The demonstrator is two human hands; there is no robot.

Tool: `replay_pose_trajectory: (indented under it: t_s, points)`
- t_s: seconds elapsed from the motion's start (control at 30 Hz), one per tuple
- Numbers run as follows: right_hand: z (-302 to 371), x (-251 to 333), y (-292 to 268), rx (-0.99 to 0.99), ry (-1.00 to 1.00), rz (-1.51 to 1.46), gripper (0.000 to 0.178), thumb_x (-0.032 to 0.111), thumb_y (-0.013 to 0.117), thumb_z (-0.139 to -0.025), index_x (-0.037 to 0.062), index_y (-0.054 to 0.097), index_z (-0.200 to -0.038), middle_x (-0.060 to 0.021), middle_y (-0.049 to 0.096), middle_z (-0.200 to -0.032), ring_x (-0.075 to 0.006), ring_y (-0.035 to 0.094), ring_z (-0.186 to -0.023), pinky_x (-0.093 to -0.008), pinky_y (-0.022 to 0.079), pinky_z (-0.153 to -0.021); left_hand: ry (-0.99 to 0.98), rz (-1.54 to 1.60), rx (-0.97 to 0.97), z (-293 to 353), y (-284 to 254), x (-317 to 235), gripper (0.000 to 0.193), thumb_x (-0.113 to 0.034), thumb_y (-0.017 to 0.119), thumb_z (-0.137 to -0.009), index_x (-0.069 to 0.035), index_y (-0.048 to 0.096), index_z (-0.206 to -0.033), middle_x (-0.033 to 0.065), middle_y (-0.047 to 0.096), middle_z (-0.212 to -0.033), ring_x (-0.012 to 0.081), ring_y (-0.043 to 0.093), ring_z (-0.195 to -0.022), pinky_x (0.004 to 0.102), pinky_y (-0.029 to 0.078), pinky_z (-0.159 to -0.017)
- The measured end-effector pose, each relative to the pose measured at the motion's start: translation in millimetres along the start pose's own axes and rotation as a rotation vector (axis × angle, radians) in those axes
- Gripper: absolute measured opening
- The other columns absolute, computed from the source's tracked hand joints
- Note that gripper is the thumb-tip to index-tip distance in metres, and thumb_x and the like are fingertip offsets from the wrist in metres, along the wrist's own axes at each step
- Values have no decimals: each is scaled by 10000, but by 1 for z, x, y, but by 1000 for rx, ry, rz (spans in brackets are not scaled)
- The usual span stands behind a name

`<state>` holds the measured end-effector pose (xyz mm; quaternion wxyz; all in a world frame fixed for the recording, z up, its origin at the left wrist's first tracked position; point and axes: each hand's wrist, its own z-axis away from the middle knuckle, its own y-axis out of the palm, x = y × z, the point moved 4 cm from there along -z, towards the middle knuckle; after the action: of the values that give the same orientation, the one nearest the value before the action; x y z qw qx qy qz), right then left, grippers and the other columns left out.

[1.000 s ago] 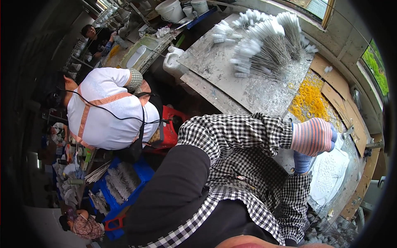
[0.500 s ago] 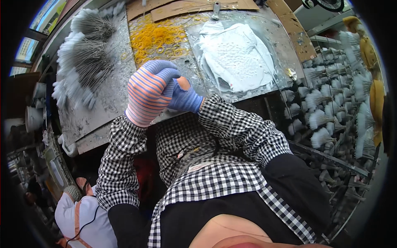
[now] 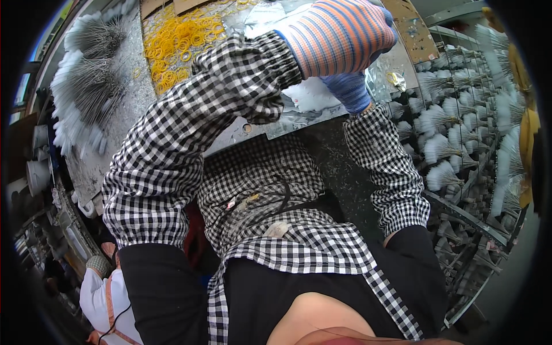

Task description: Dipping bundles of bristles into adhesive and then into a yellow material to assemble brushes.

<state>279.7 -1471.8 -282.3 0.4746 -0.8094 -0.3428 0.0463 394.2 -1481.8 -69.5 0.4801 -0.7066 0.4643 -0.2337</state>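
Observation:
My left hand (image 3: 345, 37), in an orange and blue striped knit glove, is curled closed over the white paste-like mass (image 3: 313, 95) on the table. Whatever lies inside its fingers is hidden. Just below it is my right hand (image 3: 348, 92) in a blue knit glove, close against the left one. The left hand covers the right fingers, so I cannot tell how they are set. Both hands and the left sleeve hide much of the white mass.
Yellow rings like rubber bands (image 3: 181, 40) lie left of the white mass. Bundles of thin stems with white, fluffy tips (image 3: 92, 80) line the table's left side. Similar bundles (image 3: 443, 141) fill a rack at right. A person in white (image 3: 109, 299) is at lower left.
Both hands have moved together from the middle of the table rightward and farther away, over the white mass. My left arm now stretches across the table, and the view has shifted slightly.

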Motion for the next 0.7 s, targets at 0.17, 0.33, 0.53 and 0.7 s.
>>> replay_pose_trajectory:
  t_s: [0.17, 0.33, 0.53, 0.7]
  points:
    - [14, -22, 6, -76, -168, 222, 562, 372, 695, -925, 148, 534, -1415, -72, 576, -1364, -284, 561, -1232, -470, 445, -1031, 146, 100, 308, -15, -2, 2, 91, -88, 689, -747, -43, 725, -817, 119, 673, -835, 297, 688, -794, 393, 573, -705]
    - [5, -13, 27, -172, -160, 100, 503, 357, 703, -914, 210, 581, -1380, -25, 588, -1362, -262, 572, -1216, -458, 453, -1018, 146, 178, 71, -5, 15, 9, 114, -99, 702, -744, -46, 717, -843, 107, 662, -913, 294, 681, -858, 387, 572, -739]
    - [11, -17, 23, 24, 31, -28, 492, 364, 717, -902, 215, 604, -1357, -14, 608, -1341, -258, 580, -1204, -449, 459, -1014, 206, 77, 12, -4, 33, 14, 75, -97, 674, -759, -61, 710, -814, 109, 652, -891, 307, 675, -864, 396, 566, -728]
    - [20, -32, 30, 39, 119, -243, 491, 372, 711, -913, 200, 605, -1360, -19, 601, -1360, -260, 585, -1206, -432, 470, -1008, 172, 98, 33, -12, 37, 8, 79, -93, 668, -758, -61, 714, -814, 116, 661, -870, 316, 679, -834, 402, 566, -717]
